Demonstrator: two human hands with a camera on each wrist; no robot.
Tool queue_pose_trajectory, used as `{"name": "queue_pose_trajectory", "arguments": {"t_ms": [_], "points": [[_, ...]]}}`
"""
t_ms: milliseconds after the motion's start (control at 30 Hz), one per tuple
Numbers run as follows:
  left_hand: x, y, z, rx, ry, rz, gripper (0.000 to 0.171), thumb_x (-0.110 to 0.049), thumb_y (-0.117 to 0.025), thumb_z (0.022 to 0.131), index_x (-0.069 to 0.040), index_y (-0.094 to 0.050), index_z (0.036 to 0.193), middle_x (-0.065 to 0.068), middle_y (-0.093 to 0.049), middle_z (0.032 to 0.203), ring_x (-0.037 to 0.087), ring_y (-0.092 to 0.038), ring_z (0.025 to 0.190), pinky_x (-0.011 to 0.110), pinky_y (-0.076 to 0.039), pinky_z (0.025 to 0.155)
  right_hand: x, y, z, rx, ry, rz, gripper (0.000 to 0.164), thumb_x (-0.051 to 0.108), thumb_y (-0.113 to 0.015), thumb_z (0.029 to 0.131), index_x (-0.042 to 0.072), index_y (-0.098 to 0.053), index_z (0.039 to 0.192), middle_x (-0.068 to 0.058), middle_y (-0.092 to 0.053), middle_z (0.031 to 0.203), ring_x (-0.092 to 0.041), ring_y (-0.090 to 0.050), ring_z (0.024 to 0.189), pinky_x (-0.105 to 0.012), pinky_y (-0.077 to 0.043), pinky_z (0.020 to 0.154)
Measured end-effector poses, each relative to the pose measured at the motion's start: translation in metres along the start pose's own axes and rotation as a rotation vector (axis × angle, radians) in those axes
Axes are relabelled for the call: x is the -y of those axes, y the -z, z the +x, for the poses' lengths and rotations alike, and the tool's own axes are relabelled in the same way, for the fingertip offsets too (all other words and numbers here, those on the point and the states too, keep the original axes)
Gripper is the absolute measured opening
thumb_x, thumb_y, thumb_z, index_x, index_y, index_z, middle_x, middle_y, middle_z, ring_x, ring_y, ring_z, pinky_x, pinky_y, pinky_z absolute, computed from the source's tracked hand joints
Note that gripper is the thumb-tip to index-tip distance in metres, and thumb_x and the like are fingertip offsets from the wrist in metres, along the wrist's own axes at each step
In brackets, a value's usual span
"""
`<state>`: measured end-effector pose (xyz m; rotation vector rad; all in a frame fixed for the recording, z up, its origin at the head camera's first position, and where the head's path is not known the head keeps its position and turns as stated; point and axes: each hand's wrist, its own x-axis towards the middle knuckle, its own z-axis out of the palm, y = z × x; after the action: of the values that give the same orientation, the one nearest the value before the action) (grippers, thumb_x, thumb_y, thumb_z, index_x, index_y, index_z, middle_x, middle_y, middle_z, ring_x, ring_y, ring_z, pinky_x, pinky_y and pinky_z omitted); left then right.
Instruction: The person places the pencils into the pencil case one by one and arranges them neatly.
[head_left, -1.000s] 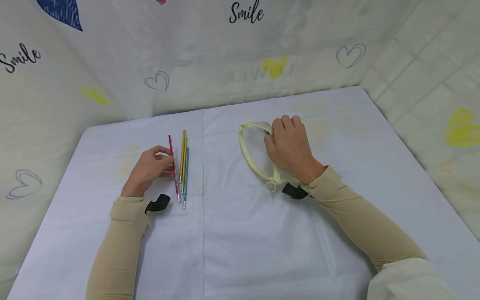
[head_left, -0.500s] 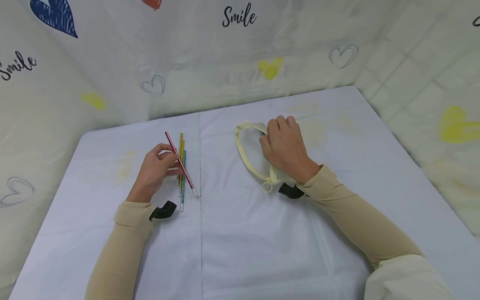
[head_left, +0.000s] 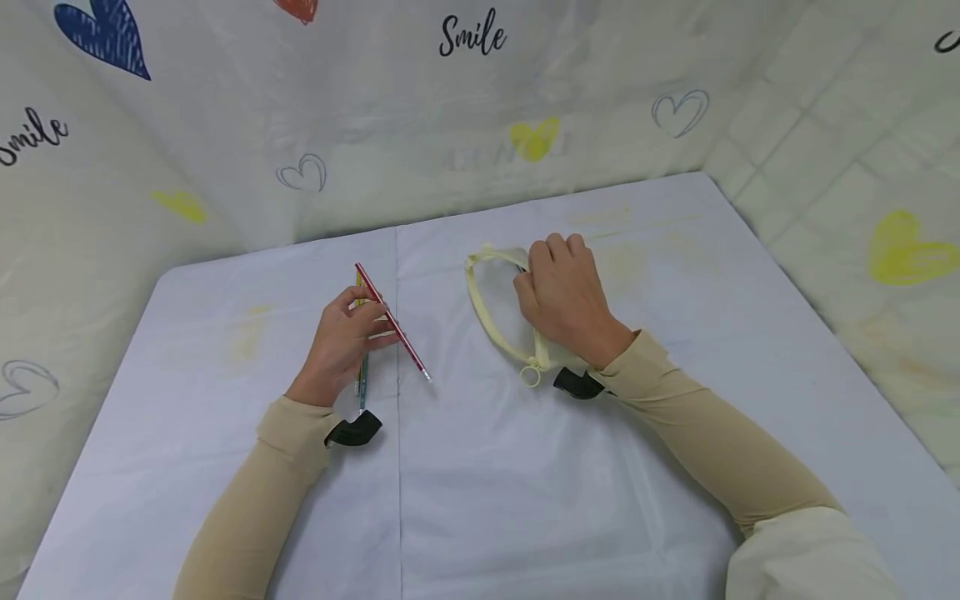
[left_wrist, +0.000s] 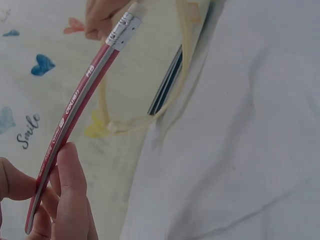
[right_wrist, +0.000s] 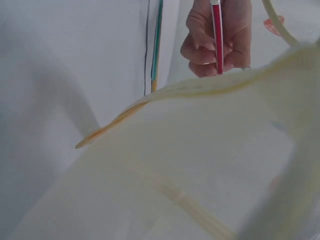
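Note:
My left hand point(head_left: 337, 350) pinches a red pencil point(head_left: 405, 340) between thumb and fingers, over the table left of centre. Its silver ferrule and white eraser point towards the pouch, and HB lettering shows on the pencil point(left_wrist: 76, 105) in the left wrist view. My right hand point(head_left: 562, 300) grips the top edge of a translucent zipper pouch point(head_left: 482, 312) and holds it up. The pouch's pale yellow zipper rim gapes open towards the left hand. Dark slim sticks point(left_wrist: 167, 82) show within the opening in the left wrist view.
Under and behind the left hand lie a teal pencil point(head_left: 363, 387) and yellow pencils point(head_left: 358, 278), partly hidden. A pull ring point(head_left: 530, 377) hangs from the pouch's near corner. The white tabletop point(head_left: 487, 500) meets a printed curtain point(head_left: 375, 108) at the back.
My left hand has lifted the red pencil off from beside the others and carried it right, swinging its eraser end towards the pouch. The right hand keeps its grip on the pouch.

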<state>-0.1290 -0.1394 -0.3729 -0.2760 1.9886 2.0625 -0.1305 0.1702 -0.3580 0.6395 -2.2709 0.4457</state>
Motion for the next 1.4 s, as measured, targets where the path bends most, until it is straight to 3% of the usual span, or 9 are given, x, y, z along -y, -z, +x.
{"name": "queue_pose_trajectory", "arguments": {"t_ms": [133,600,833,1000,1167,1400], "points": [[-0.003,-0.012,0.002,-0.004,0.000,-0.030,0.016,-0.013,-0.055,0.101,-0.011,-0.049,0.116,0.004,-0.053,0.106,0.014,-0.070,0.085,0.034,-0.068,0.084,-0.001,-0.001,0.000,-0.012,0.009,-0.011,0.027,0.002,-0.038,0.087,0.009,-0.032,0.061,0.001,-0.015,0.068,-0.019,-0.014,0.062,-0.033,-0.018,0.064],[-0.005,-0.059,0.010,0.034,-0.015,-0.139,0.013,-0.015,-0.056,0.103,-0.012,-0.050,0.114,0.003,-0.058,0.098,0.016,-0.069,0.088,0.035,-0.067,0.088,-0.004,-0.004,-0.002,-0.011,0.003,-0.025,0.026,0.002,-0.038,0.086,0.007,-0.034,0.061,0.000,-0.018,0.067,-0.019,-0.016,0.061,-0.034,-0.019,0.062],[-0.005,-0.081,0.015,0.037,0.012,-0.176,0.011,-0.015,-0.056,0.104,-0.011,-0.051,0.113,0.011,-0.062,0.110,0.019,-0.070,0.092,0.037,-0.067,0.088,-0.004,-0.004,-0.001,-0.013,0.000,-0.024,0.025,0.001,-0.036,0.085,0.008,-0.032,0.062,0.000,-0.017,0.067,-0.020,-0.017,0.062,-0.034,-0.018,0.063],[-0.004,-0.092,0.020,0.030,0.003,-0.195,0.014,-0.015,-0.057,0.104,-0.010,-0.051,0.115,0.019,-0.063,0.122,0.025,-0.072,0.100,0.038,-0.067,0.088,-0.006,-0.007,-0.001,-0.004,-0.014,-0.006,0.024,0.002,-0.036,0.085,0.007,-0.032,0.061,-0.004,-0.023,0.064,-0.022,-0.019,0.061,-0.035,-0.019,0.063],[-0.001,-0.100,0.024,0.034,-0.007,-0.228,0.010,-0.013,-0.058,0.102,-0.012,-0.051,0.109,0.019,-0.065,0.120,0.031,-0.073,0.107,0.039,-0.067,0.089,-0.008,-0.009,-0.001,0.004,-0.013,-0.005,0.025,0.002,-0.037,0.086,0.006,-0.034,0.061,-0.008,-0.028,0.062,-0.025,-0.023,0.060,-0.036,-0.021,0.063],[0.004,-0.111,0.027,0.065,0.004,-0.238,0.008,-0.011,-0.058,0.102,-0.012,-0.051,0.106,0.026,-0.063,0.132,0.029,-0.072,0.103,0.039,-0.066,0.091,-0.010,-0.009,-0.002,0.039,-0.014,-0.018,0.024,0.004,-0.036,0.088,0.005,-0.038,0.063,-0.010,-0.034,0.062,-0.028,-0.028,0.059,-0.037,-0.022,0.063]]}}
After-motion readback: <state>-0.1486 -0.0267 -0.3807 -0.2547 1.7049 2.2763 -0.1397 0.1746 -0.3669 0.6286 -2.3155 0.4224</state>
